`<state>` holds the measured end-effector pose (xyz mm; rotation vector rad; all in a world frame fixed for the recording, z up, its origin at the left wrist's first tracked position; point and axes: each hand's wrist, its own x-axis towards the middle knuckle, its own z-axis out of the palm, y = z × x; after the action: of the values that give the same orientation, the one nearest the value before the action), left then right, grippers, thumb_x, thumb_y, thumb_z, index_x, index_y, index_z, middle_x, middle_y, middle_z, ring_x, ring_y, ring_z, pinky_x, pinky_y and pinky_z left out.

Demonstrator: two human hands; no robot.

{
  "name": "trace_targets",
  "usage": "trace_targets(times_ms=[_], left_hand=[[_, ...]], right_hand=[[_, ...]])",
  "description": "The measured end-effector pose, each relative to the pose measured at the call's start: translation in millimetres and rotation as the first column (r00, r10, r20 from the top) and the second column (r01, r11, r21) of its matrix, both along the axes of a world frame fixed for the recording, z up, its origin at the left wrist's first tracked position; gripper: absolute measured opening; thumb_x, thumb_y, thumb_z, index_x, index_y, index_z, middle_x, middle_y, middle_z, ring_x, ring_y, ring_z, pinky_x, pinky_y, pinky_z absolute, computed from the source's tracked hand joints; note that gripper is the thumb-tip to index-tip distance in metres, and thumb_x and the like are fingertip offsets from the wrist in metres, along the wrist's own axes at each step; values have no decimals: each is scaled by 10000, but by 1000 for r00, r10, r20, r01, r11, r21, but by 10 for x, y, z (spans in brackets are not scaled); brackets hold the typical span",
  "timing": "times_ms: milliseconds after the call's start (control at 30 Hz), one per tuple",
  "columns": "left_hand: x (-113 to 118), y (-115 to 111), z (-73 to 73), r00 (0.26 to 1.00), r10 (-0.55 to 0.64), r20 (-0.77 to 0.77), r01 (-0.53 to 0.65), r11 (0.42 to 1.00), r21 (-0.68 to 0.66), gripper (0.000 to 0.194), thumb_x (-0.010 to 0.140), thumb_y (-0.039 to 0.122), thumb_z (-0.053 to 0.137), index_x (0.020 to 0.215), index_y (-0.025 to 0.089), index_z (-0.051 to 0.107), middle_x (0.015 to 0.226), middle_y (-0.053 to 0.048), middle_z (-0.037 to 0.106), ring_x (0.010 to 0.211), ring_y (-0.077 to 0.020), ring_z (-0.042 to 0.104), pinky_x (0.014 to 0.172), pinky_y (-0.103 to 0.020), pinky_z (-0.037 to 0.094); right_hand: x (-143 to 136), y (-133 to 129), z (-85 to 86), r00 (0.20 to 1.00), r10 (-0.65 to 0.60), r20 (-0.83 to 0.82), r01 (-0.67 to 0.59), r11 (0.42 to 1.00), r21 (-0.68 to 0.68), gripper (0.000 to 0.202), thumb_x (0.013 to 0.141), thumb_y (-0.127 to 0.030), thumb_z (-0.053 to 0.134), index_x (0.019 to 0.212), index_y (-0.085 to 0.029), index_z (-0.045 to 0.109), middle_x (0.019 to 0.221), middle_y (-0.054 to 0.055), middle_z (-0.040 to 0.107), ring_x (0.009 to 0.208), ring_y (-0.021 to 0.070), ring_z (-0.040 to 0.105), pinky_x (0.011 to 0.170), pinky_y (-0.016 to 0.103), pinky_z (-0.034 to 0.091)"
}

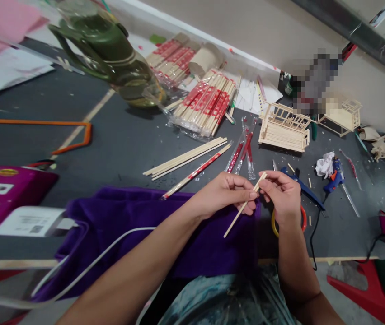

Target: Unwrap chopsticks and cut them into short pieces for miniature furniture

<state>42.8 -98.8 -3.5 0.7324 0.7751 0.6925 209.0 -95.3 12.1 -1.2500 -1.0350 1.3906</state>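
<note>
My left hand (pixel 235 193) grips a pale wooden chopstick (pixel 236 220) between thumb and fingers; it slants down toward the lower left. At its upper end, my right hand (pixel 282 192) pinches with thumb and fingertips. Two stick ends seem to lie side by side there, but the fingers hide part of them. Under both hands spreads a purple cloth (pixel 213 253). Just behind my right wrist are scissors (pixel 303 220) with a red and yellow handle. Beyond my left hand lie several loose chopsticks (pixel 189 157) and one chopstick in a printed wrapper (pixel 197 170).
Blue-handled pliers (pixel 307 192) and a blue glue gun (pixel 336 178) lie to the right. A small stick-built bench (pixel 284 133) stands behind them. Packs of wrapped chopsticks (pixel 209 101) and a green jug (pixel 111 54) are at the back. A white cable (pixel 111 248) crosses the cloth.
</note>
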Motion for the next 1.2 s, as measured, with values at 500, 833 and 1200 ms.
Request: trace_targets(times_ms=[500,833,1200], left_hand=[[-2,0,1,996,-39,83,40,999,-9,385,728,472,829,769,98,753,696,-98,764,563,-162,720,560,-211,581],[-7,4,17,992,-61,114,63,998,-10,333,768,420,805,792,91,757,721,-115,771,578,-173,730,561,-210,583],[-15,4,-8,993,-80,90,80,997,-3,315,788,402,786,809,93,729,728,-112,767,596,-172,727,593,-236,583]], right_hand=[[-4,29,-23,995,12,-101,-19,998,-60,184,654,-273,818,770,-182,708,579,-39,635,454,81,566,369,170,403],[-1,29,-56,994,25,-108,-31,998,-49,182,680,-269,820,786,-181,701,572,-42,634,430,65,541,375,158,411],[-15,30,-45,995,25,-94,-30,998,-46,205,667,-290,816,788,-183,690,583,-49,616,450,64,527,379,166,407]])
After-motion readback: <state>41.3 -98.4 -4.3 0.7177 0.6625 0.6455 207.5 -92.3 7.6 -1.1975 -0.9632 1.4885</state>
